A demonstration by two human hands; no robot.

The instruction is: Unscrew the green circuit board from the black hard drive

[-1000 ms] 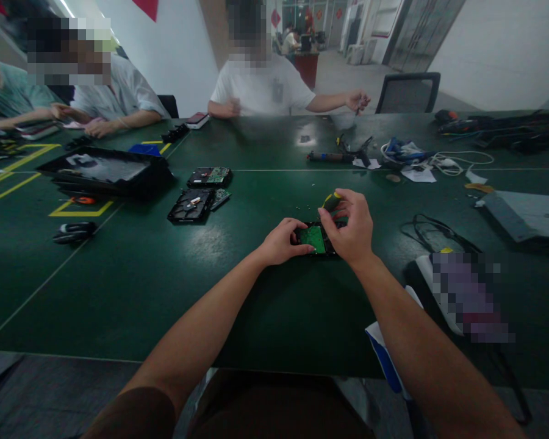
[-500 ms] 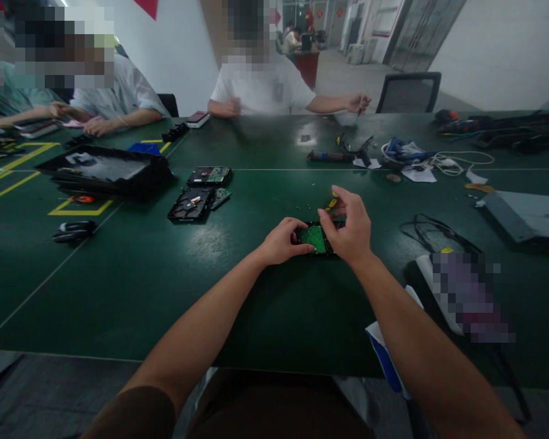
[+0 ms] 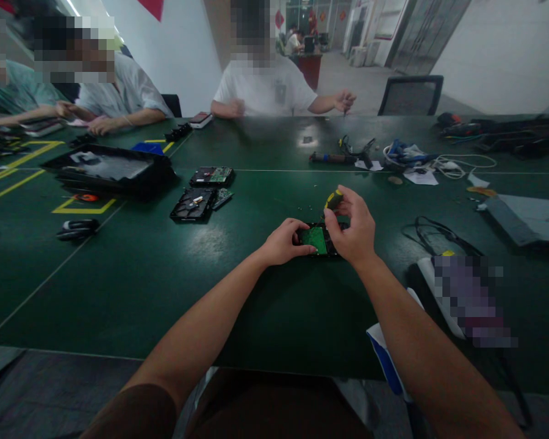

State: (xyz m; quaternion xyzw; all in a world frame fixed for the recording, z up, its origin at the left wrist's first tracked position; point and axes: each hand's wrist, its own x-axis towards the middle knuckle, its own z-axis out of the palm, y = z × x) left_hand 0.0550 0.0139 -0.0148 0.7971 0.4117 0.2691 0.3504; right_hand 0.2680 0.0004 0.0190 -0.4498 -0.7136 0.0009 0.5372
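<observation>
A black tray sits left, a grey box right — a mesh-backed chair beyond the table.

I can see a dark brown sleeve at the lower left of the frame, its plain hem circling the left arm. Dark brown cloth spans the bottom centre, its cut too dim to read. The left hand and right hand are bare.

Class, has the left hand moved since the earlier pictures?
No: judged against the black drive on the table, the left hand keeps its place at the green board.
</observation>
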